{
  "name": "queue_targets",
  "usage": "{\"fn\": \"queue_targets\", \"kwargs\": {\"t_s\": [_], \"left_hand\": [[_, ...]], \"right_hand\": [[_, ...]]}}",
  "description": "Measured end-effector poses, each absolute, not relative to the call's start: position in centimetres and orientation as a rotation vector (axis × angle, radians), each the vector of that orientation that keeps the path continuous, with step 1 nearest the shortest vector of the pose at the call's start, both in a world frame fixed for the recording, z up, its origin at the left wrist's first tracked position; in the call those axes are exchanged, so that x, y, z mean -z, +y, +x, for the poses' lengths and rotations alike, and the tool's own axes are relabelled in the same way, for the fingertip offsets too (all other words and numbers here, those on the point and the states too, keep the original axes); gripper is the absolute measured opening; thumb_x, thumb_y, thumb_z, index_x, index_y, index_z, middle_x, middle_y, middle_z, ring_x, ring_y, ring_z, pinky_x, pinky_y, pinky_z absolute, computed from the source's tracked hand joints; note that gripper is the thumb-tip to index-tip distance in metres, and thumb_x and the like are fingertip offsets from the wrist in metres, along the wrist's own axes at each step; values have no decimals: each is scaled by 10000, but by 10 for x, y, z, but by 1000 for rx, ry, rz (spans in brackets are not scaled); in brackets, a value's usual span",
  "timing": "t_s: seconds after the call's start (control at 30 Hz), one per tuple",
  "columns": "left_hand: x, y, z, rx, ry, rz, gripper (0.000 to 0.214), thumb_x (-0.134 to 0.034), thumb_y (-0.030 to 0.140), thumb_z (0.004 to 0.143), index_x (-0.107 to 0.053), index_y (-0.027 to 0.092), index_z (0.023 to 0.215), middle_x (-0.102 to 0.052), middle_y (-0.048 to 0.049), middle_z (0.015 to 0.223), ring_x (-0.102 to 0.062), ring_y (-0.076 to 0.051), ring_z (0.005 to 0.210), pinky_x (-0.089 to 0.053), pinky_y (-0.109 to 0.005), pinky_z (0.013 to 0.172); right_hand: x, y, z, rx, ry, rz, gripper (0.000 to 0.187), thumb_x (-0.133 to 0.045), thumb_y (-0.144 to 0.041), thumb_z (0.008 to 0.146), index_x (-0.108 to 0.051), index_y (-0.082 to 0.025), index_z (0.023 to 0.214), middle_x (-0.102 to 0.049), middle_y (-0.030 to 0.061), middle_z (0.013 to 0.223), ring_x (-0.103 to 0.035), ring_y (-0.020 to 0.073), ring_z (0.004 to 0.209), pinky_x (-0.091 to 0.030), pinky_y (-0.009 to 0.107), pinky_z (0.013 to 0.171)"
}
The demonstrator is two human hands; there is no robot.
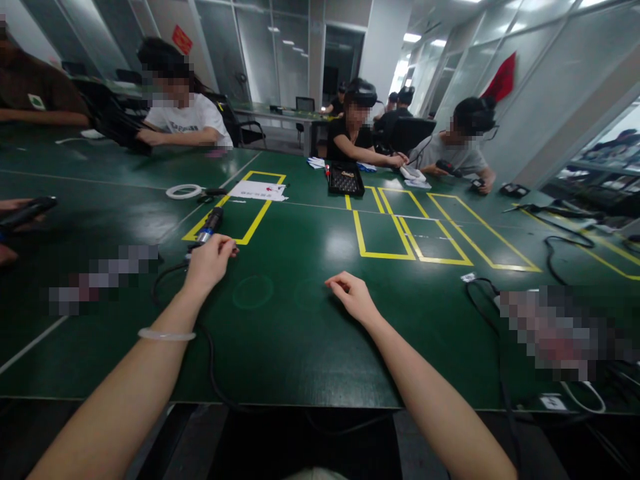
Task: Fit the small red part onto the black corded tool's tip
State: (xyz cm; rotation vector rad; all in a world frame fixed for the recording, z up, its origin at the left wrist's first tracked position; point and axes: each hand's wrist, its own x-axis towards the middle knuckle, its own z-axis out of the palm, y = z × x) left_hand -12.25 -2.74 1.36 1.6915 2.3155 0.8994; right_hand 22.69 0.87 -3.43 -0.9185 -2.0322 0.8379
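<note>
My left hand (209, 262) lies on the green table (300, 333) with its fingers curled over the near end of a black and blue corded tool (210, 225). The tool lies flat, pointing away from me, across the edge of a yellow taped rectangle (235, 207). Its black cable (210, 360) runs back under my left forearm, which wears a clear bangle (166, 335). My right hand (351, 295) hovers just above the table to the right, fingers loosely curled and holding nothing that I can see.
A white tape roll (183, 191) and a white paper (259, 191) lie beyond the tool. A black tray (345, 180) stands further back. More yellow taped boxes (415, 233) and black cables (555, 247) lie to the right. Several people sit around the far side.
</note>
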Motion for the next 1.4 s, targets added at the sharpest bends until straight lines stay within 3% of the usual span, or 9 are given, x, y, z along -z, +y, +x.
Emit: {"fn": "queue_targets", "kwargs": {"t_s": [0.1, 0.17, 0.37, 0.47, 0.6, 0.77, 1.0, 1.13, 1.4], "left_hand": [[-16, -23, -78, -940, 1837, 1647, 467, -429, 489, 886, -605, 137, 1138, -645, -62, 916, -618, -170, 818, -486, -322, 812], [-19, -26, -47, -837, 1550, 1602, 494, -454, 489, 877, -595, 151, 1208, -637, -62, 943, -608, -168, 835, -497, -329, 802], [-16, -43, 6, -591, 1186, 1739, 533, -422, 408, 923, -407, 212, 1418, -608, -34, 931, -572, -142, 835, -471, -305, 809], [-12, -48, 11, -573, 1156, 1803, 558, -409, 390, 937, -338, 208, 1459, -590, -28, 906, -556, -145, 844, -452, -299, 813], [-9, -51, 12, -589, 1143, 1840, 574, -429, 392, 935, -316, 227, 1473, -570, -19, 906, -542, -140, 834, -445, -298, 807], [-5, -52, 13, -645, 1138, 1874, 619, -549, 334, 866, -332, 234, 1437, -607, -36, 993, -593, -157, 900, -472, -311, 823], [2, -51, 14, -724, 1260, 2037, 335, -576, 269, 835, -492, 213, 1154, -632, -46, 1041, -627, -161, 914, -497, -304, 828], [3, -52, 14, -711, 1333, 2145, 280, -559, 280, 856, -499, 233, 1126, -639, -22, 1022, -631, -154, 891, -495, -289, 805], [1, -54, 15, -713, 1359, 2235, 173, -482, 306, 916, -551, 226, 1053, -653, -11, 981, -624, -144, 876, -472, -265, 798]], "right_hand": [[35, 9, 227, -840, -2046, -921, 190, -531, -243, 898, -711, -182, 904, -688, 37, 853, -607, 137, 728, -464, 244, 671], [35, 8, 226, -849, -2061, -910, 185, -535, -242, 893, -710, -182, 908, -685, 35, 848, -598, 132, 714, -462, 240, 658], [32, 1, 221, -1078, -2079, -780, 267, -598, -255, 855, -623, -190, 1113, -673, 13, 878, -575, 107, 675, -461, 217, 625], [29, -5, 217, -1145, -2097, -705, 307, -633, -241, 831, -589, -188, 1131, -670, 15, 916, -583, 108, 696, -469, 222, 644], [26, -9, 213, -1110, -2154, -702, 176, -615, -222, 844, -623, -186, 1016, -659, 6, 877, -581, 118, 727, -458, 228, 669], [26, -7, 215, -1108, -2107, -741, 154, -608, -207, 842, -629, -181, 992, -651, -2, 851, -574, 117, 724, -451, 229, 673], [32, -3, 217, -1108, -2043, -745, 145, -631, -225, 833, -625, -173, 968, -653, 0, 836, -574, 116, 709, -437, 226, 664], [33, -1, 217, -1155, -2026, -787, 180, -644, -290, 845, -646, -161, 971, -687, 21, 844, -593, 128, 721, -434, 232, 667], [27, -2, 218, -1095, -2157, -798, 298, -471, -334, 958, -666, -165, 809, -687, 17, 772, -572, 127, 697, -397, 246, 673]]}}
